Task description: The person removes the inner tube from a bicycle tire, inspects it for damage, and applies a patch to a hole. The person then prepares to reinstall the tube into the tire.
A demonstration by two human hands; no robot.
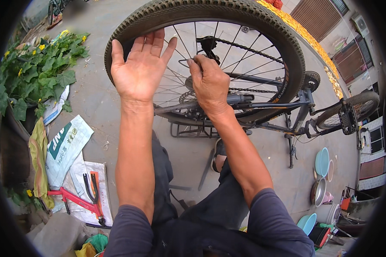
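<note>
A bicycle stands upside down before me, its knobby-tyred rear wheel (294,55) raised at the top centre. My left hand (139,70) is open, palm up, fingers spread, its fingertips at the wheel's inner edge by the spokes. In front of the spokes my right hand (212,83) is closed in a pinch, just below the black rear derailleur (207,45). A thin dark loop like a cable pokes out beside its fingertips; what they hold is too small to make out. From the derailleur the chain (261,54) runs right. The hub is partly hidden behind my right hand.
The bicycle's front wheel (366,102) lies far right. A red bicycle frame part (79,200) and a black fork (90,188) rest on sacks at lower left, below leafy plants (43,64). Basins (322,161) and a bucket (327,213) stand at right. Yellow grain (302,34) lies beyond the wheel.
</note>
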